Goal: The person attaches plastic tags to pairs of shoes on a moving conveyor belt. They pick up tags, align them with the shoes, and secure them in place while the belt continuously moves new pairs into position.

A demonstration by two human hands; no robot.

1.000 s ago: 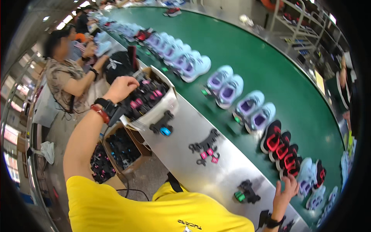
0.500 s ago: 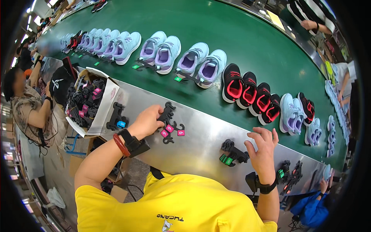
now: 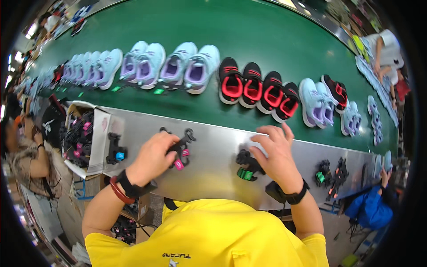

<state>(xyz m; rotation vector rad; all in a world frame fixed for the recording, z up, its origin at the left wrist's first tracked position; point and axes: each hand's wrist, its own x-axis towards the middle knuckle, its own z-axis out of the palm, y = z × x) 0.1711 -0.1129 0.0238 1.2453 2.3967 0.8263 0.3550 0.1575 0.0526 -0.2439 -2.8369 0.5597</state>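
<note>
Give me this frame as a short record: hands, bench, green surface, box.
left hand: fingers at black hooked pieces with pink tags; firmness of grip unclear
right hand: open, fingers spread, beside black pieces with green tags; contact unclear
metal bench, left part: black piece with blue tag
metal bench, right part: green-tagged cluster, orange-tagged cluster
green surface: light blue shoes, black-and-red shoes
box: white-walled, at bench's left, filled with black pieces, some pink-tagged
</note>
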